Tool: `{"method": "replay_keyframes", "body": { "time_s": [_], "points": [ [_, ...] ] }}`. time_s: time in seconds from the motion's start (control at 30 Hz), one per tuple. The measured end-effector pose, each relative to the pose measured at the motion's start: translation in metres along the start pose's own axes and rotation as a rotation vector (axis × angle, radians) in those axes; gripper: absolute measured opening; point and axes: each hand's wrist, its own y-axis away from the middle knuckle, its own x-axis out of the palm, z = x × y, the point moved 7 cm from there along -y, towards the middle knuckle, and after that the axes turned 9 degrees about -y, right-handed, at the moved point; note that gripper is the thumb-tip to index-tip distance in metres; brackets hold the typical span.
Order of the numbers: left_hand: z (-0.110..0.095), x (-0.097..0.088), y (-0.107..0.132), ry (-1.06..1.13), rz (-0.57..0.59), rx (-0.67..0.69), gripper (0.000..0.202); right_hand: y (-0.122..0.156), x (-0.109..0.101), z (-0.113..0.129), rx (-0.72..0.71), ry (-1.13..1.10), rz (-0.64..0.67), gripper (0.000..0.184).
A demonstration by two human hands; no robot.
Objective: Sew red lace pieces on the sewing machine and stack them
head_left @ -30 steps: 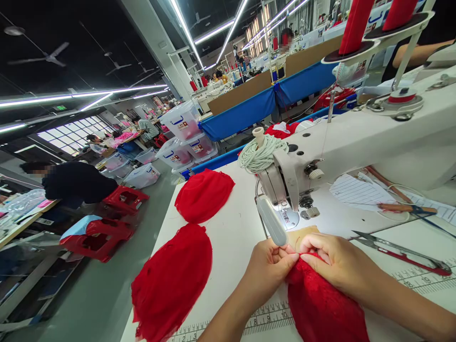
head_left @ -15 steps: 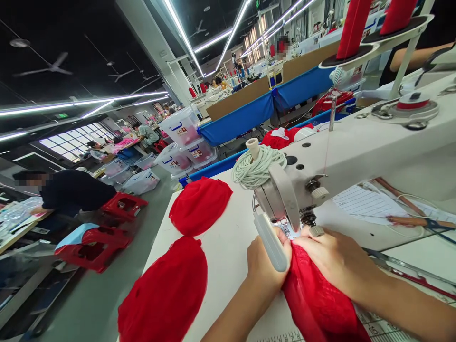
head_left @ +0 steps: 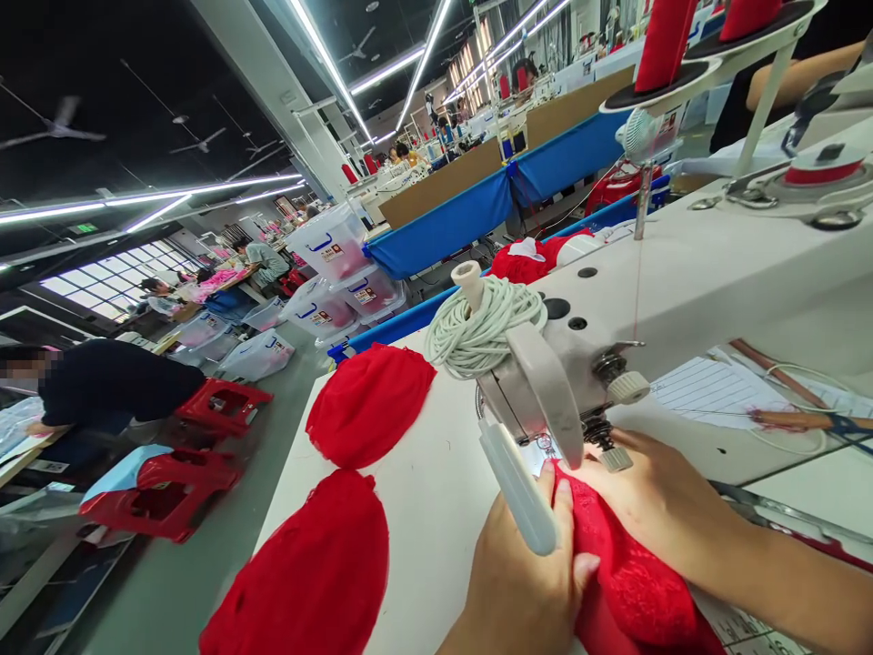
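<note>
Behind the sewing machine, on its far left side, you have a big workroom with stacked plastic boxes, red stools and a person in dark clothes who bends over another table. Long blue cloth hangs on a row beyond the machine. Your own white table carries two red pieces, both to the left of the machine: the smaller one lies farther from you, and the larger one lies nearer.

Your red lace cloth lies in front of the machine, and its narrow end goes under the machine's head. Your left hand rests at the left edge of this cloth, with the fingers stretched toward the needle area and the thumb upon the cloth; a grey handle of the machine partly covers it. Your right hand lies over the right side of the cloth, its fingertips hidden by the machine. I cannot tell if either hand is closed on the cloth.

Coiled pale cord sits on the machine's head. Scissors lie right of the machine's head, partly behind your right forearm.
</note>
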Motion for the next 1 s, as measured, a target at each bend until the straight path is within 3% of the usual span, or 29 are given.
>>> {"method": "replay_keyframes", "body": {
  "time_s": [0.37, 0.7, 1.0],
  "points": [
    [-0.006, 0.003, -0.001, -0.124, -0.085, -0.033, 0.05, -0.002, 0.0, -0.004, 0.011, 0.005, -0.015, 0.034],
    [-0.007, 0.014, 0.002, -0.138, -0.076, -0.081, 0.049, -0.009, -0.004, -0.002, 0.024, -0.017, -0.049, 0.029],
    [-0.005, 0.006, -0.001, -0.15, -0.096, -0.05, 0.046, -0.01, -0.001, -0.002, -0.006, -0.065, -0.03, 0.026]
  ]
}}
